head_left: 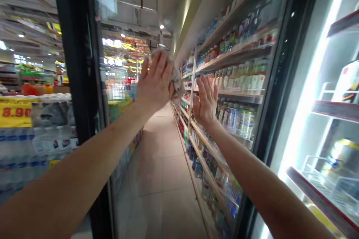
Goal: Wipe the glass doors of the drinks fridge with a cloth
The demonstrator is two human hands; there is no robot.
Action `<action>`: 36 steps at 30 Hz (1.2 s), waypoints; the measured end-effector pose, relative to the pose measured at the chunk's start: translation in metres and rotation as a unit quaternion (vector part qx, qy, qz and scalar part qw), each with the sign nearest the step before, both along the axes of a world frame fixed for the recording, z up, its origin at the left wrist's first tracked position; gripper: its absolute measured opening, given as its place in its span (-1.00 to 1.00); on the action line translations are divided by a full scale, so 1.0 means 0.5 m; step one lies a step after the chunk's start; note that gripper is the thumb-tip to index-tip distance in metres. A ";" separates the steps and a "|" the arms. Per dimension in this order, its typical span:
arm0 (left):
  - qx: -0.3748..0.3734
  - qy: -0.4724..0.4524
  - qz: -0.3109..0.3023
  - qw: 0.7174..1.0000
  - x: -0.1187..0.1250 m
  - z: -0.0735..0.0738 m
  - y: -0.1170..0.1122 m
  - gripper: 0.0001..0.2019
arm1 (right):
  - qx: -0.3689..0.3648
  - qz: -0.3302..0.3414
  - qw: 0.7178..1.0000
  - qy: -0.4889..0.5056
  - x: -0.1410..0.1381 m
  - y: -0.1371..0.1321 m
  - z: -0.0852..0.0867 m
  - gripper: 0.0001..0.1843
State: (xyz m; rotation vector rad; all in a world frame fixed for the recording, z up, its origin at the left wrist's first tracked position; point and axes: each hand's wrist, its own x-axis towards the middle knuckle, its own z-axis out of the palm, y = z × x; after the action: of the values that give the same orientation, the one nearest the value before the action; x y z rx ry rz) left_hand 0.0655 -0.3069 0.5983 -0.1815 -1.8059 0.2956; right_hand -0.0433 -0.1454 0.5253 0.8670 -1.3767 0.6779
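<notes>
A dark-framed glass door (pixel 146 201) stands in front of me. High on its pane, my left hand (pixel 155 80) holds a crumpled pale cloth (pixel 177 82), its fingers pointing up and pressing it to the glass. Part of the cloth sticks out on the right side of that hand; the rest is hidden under the palm and fingers. Lower and to the right, my right hand (pixel 206 101) is raised with its fingers stretched out and nothing in it. Its palm faces the pane and seems to rest on it.
At the right is a lit cooler with drink cans (pixel 340 157) on wire-railed shelves (pixel 333 110). Through the glass show a tiled aisle floor (pixel 174 171) and long shelves of bottles (pixel 230 114). Packed water bottles (pixel 19 157) and a yellow price sign (pixel 15 112) stand left.
</notes>
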 end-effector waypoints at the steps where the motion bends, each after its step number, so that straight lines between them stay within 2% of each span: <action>1: 0.013 0.002 0.012 1.000 0.007 0.011 -0.006 -0.44 | -0.003 -0.021 1.000 -0.001 -0.002 0.001 -0.002 -0.41; 2: 0.023 0.007 0.018 1.000 0.011 0.007 -0.011 -0.44 | -0.003 -0.034 0.999 -0.002 -0.001 0.000 -0.003 -0.40; 3: 0.024 0.011 0.017 1.000 0.012 -0.015 -0.013 -0.44 | -0.005 -0.040 0.999 -0.001 0.000 -0.002 -0.003 -0.40; 4: 0.006 0.008 0.009 1.000 0.011 -0.054 -0.013 -0.45 | -0.006 -0.044 0.999 0.002 0.001 -0.003 -0.003 -0.40; 5: -0.037 -0.001 -0.006 0.999 0.008 -0.109 -0.012 -0.46 | -0.004 -0.046 0.999 0.004 0.002 -0.005 -0.003 -0.40; 7: -0.168 -0.056 -0.022 0.984 0.003 -0.235 -0.010 -0.47 | 0.007 -0.052 0.999 0.008 0.002 -0.005 -0.004 -0.40; 8: -0.236 -0.070 -0.032 0.969 0.002 -0.288 -0.012 -0.47 | 0.012 -0.053 0.998 0.011 0.001 -0.005 -0.006 -0.40; 9: -0.296 -0.101 -0.031 0.949 0.003 -0.323 -0.016 -0.48 | 0.015 -0.053 0.998 0.016 0.000 -0.004 -0.008 -0.40; 10: -0.330 -0.115 -0.030 0.937 0.005 -0.335 -0.023 -0.50 | 0.018 -0.052 0.998 0.022 -0.002 -0.004 -0.010 -0.40; 11: -0.327 -0.109 -0.024 0.938 0.011 -0.324 -0.032 -0.51 | 0.017 -0.050 0.998 0.028 -0.003 -0.003 -0.012 -0.40; 12: -0.302 -0.094 -0.012 0.949 0.019 -0.293 -0.043 -0.51 | 0.015 -0.047 0.998 0.034 -0.005 -0.003 -0.014 -0.41; 15: -0.118 0.001 0.038 0.992 0.042 -0.165 -0.073 -0.48 | 0.004 -0.036 0.998 0.046 -0.007 -0.002 -0.017 -0.42; 16: -0.076 0.018 0.041 0.996 0.046 -0.142 -0.078 -0.46 | 0.001 -0.033 0.998 0.047 -0.007 -0.002 -0.017 -0.43; 17: -0.073 0.019 0.036 0.997 0.047 -0.136 -0.080 -0.44 | 0.000 -0.031 0.998 0.047 -0.007 -0.002 -0.017 -0.43; 18: -0.098 0.007 0.025 0.995 0.044 -0.150 -0.077 -0.43 | -0.001 -0.031 0.999 0.045 -0.007 -0.002 -0.017 -0.43; 19: -0.152 -0.016 0.009 0.988 0.040 -0.178 -0.072 -0.43 | -0.002 -0.031 0.999 0.041 -0.007 -0.001 -0.017 -0.43; 21: -0.288 -0.074 -0.019 0.955 0.031 -0.244 -0.056 -0.45 | -0.003 -0.033 0.999 0.034 -0.008 -0.001 -0.016 -0.42; 22: -0.339 -0.098 -0.027 0.935 0.028 -0.266 -0.050 -0.47 | -0.003 -0.034 0.999 0.033 -0.008 -0.001 -0.015 -0.42; 23: -0.367 -0.112 -0.031 0.923 0.026 -0.272 -0.047 -0.50 | -0.002 -0.035 0.999 0.033 -0.009 -0.001 -0.015 -0.41; 24: -0.368 -0.115 -0.029 0.922 0.027 -0.263 -0.048 -0.51 | -0.002 -0.035 0.999 0.033 -0.009 -0.001 -0.014 -0.41; 25: -0.340 -0.105 -0.021 0.934 0.028 -0.239 -0.052 -0.51 | -0.002 -0.034 0.999 0.034 -0.010 -0.001 -0.014 -0.41; 27: -0.222 -0.057 0.008 0.973 0.032 -0.176 -0.063 -0.48 | -0.004 -0.029 0.999 0.037 -0.011 -0.002 -0.014 -0.42; 28: -0.158 -0.033 0.023 0.987 0.033 -0.153 -0.068 -0.46 | -0.004 -0.026 0.999 0.037 -0.011 -0.003 -0.014 -0.42; 29: -0.121 -0.025 0.027 0.992 0.033 -0.143 -0.070 -0.44 | -0.003 -0.024 0.999 0.036 -0.012 -0.004 -0.014 -0.43; 30: -0.113 -0.032 0.021 0.993 0.031 -0.150 -0.070 -0.44 | 0.000 -0.024 0.999 0.034 -0.012 -0.004 -0.014 -0.43; 31: -0.143 -0.052 0.001 0.988 0.028 -0.172 -0.067 -0.45 | 0.003 -0.026 0.999 0.031 -0.012 -0.005 -0.014 -0.43; 32: -0.197 -0.082 -0.025 0.977 0.025 -0.203 -0.062 -0.47 | 0.007 -0.030 0.999 0.028 -0.012 -0.006 -0.013 -0.43; 34: -0.329 -0.133 -0.078 0.932 0.021 -0.266 -0.055 -0.54 | 0.012 -0.037 0.999 0.025 -0.014 -0.008 -0.013 -0.43; 35: -0.363 -0.146 -0.088 0.916 0.020 -0.282 -0.055 -0.55 | 0.012 -0.039 0.999 0.027 -0.014 -0.009 -0.013 -0.43; 36: -0.378 -0.147 -0.089 0.910 0.021 -0.282 -0.058 -0.56 | 0.012 -0.038 0.999 0.030 -0.015 -0.011 -0.013 -0.43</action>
State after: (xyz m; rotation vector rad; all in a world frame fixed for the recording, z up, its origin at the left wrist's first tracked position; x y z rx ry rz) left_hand 0.0761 -0.3362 0.4574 -0.9752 -1.8678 0.8680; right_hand -0.0508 -0.1508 0.5189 0.8428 -1.3587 0.5734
